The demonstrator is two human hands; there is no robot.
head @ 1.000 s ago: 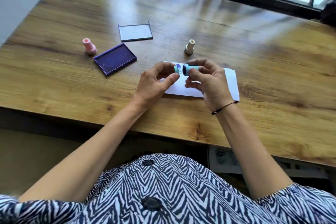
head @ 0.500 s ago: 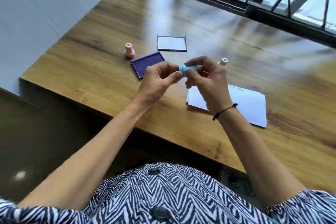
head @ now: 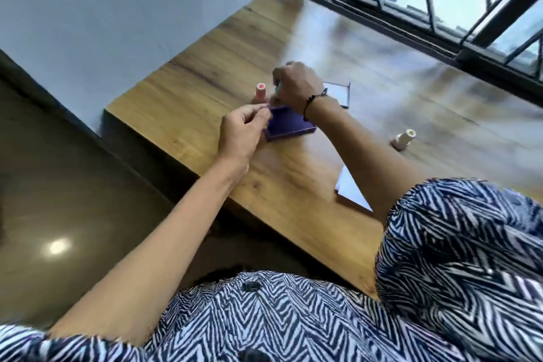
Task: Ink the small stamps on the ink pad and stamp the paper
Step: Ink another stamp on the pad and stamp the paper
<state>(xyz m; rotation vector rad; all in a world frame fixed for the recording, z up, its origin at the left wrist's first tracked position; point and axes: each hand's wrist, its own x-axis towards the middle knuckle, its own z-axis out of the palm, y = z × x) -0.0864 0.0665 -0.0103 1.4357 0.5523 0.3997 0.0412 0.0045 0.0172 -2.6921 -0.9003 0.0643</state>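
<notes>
We are holding our right hand (head: 296, 88) over the far end of the purple ink pad (head: 289, 126) near the desk's (head: 205, 73) left edge, fingers apparently clenched on a teal stamp (head: 278, 87), mostly hidden. Our left hand (head: 244, 132) is pinching the pad's near corner.
</notes>
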